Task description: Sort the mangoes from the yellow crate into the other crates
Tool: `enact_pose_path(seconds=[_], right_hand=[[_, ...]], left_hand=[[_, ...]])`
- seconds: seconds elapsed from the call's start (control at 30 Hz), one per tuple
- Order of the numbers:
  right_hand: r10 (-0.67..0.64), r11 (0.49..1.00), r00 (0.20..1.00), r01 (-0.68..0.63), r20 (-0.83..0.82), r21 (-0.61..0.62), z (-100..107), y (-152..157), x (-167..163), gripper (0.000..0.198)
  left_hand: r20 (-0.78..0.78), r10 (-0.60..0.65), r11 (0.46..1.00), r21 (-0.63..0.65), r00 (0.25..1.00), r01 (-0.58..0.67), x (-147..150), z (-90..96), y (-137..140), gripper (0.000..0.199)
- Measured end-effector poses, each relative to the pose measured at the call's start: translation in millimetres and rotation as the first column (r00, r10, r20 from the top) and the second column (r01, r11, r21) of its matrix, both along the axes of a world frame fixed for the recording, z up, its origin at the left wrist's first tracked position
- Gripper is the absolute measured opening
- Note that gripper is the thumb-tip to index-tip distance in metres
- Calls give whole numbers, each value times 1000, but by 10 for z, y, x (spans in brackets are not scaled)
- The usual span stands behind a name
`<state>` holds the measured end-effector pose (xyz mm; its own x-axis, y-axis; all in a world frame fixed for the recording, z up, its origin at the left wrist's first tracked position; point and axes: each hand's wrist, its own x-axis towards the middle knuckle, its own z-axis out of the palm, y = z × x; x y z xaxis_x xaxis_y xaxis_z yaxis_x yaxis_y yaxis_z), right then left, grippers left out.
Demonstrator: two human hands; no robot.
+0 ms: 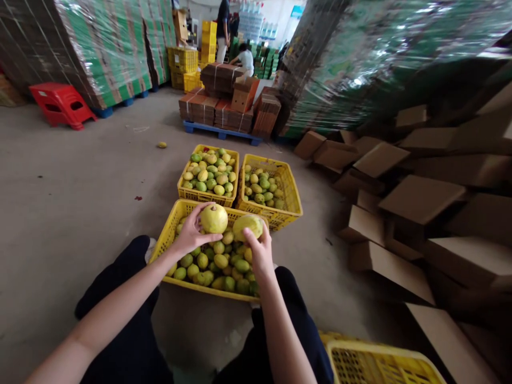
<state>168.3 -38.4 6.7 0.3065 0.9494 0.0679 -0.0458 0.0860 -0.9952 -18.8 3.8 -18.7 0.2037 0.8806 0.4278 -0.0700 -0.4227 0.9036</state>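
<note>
My left hand [190, 232] is closed around a round, pale yellow fruit [214, 219] with a brown stem stub facing up. In my right hand [262, 253] is a longer, yellow-green fruit [247, 227], the thumb pressing on its near side. Both fruits are held side by side, apart, above a yellow plastic crate [164, 242]. That crate stands on the floor between my legs and contains many green and yellow fruits [220, 261], partly hidden by my hands and forearms.
Beyond stand two more yellow crates, one heaped with fruit [208, 173], the other crate [294, 189] partly filled. Cardboard boxes [420, 197] pile up on the right. A yellow crate [384, 354] sits near my right leg. Further off are a red stool [62, 104], a blue pallet [222, 132] and two people.
</note>
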Motion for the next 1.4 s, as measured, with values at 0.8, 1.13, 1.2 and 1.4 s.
enact_pose_path(seconds=[0.8,1.13,1.2,1.4], right_hand=[[-447,820,471,-124,761,559,-161,-97,92,45],[-409,790,645,-105,646,605,-352,-96,77,45],[-410,754,678,-124,610,645,-364,-90,56,46],[-351,750,744,-139,568,646,-361,-80,-2,46]], left_hand=[[-277,249,774,633,928,-19,-119,234,-98,69],[-191,320,647,760,928,-66,-142,98,-138,53],[-164,348,607,790,923,-89,-140,75,-153,45],[-150,357,610,785,922,-108,-124,119,-185,34]])
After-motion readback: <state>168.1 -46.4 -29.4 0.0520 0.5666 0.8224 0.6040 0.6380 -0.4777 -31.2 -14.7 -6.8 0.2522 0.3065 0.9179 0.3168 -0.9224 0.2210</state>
